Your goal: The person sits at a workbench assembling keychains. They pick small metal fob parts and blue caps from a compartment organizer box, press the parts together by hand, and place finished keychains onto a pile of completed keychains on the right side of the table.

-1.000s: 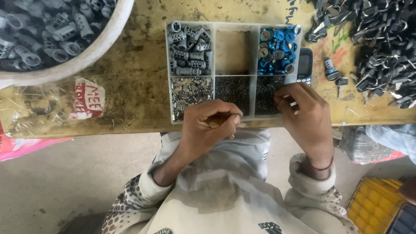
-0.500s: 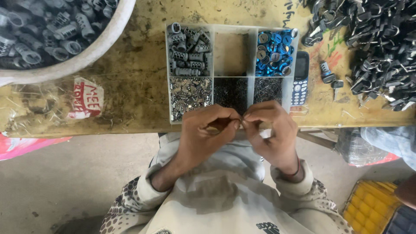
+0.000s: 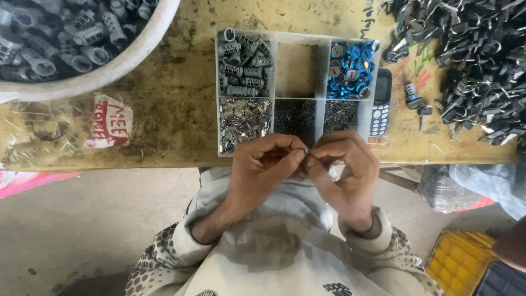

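Both hands meet over the bench edge, close to the body. Left hand (image 3: pixel 263 167) curled, thumb and forefinger pinching a tiny metal part (image 3: pixel 306 150); right hand (image 3: pixel 348 170) pinching in from the other side, fingertips touching the same part. Part too small to identify, possibly a pin or spring going into a small cylinder. Judgement: fine work like this goes best with wrists braced, the piece kept square between the fingertips, and light pressure so nothing springs away over the floor. Just beyond the knuckles, the compartment tray (image 3: pixel 320 82): near row holds silvery bits, dark fine pieces, thin wire-like pieces; far row holds grey cylinders (image 3: pixel 244 63), one empty cell, blue caps (image 3: pixel 350 68). Small keypad phone (image 3: pixel 379 102) lies against the tray's right side. Farther out, white basin (image 3: pixel 126 60) of grey cylinders at left, heap of dark keys (image 3: pixel 476 55) at right.
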{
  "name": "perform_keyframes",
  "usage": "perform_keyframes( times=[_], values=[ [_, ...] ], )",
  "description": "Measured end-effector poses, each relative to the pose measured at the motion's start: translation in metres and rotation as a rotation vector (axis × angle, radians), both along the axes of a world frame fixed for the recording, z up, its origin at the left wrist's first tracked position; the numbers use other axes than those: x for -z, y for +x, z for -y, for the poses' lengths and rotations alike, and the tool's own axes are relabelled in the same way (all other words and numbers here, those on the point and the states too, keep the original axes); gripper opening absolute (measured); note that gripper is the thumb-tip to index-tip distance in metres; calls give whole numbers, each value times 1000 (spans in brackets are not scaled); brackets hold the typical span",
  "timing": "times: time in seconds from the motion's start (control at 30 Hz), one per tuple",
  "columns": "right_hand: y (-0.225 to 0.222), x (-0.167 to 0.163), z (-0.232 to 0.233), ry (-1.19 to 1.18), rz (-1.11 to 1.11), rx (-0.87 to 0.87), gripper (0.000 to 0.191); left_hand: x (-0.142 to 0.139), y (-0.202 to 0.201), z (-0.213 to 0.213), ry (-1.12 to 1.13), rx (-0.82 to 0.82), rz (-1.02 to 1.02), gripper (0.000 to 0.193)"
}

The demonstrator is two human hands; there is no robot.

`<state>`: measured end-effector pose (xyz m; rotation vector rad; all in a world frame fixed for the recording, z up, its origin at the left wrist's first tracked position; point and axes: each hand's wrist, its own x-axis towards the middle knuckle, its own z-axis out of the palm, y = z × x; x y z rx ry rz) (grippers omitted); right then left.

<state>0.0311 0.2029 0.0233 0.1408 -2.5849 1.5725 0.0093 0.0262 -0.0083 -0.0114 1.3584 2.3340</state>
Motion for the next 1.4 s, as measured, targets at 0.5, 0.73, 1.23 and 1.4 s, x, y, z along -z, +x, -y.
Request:
perform_keyframes(
  times=[0.5, 0.73, 1.23, 1.4],
  values=[
    [7, 14, 5, -390, 117, 26, 14, -4, -2, 3, -52, -81, -179, 11],
    [0, 8, -4, -91, -1, -74, 19, -1, -2, 5, 61, -55, -150, 9],
    [-1, 13, -9, 184, -215, -170, 33, -1, -8, 16, -204, -3, -318, 8],
    [-13, 10, -19, -262, 72, -389, 33, 6, -6, 22, -94, 106, -147, 9]
  ],
)
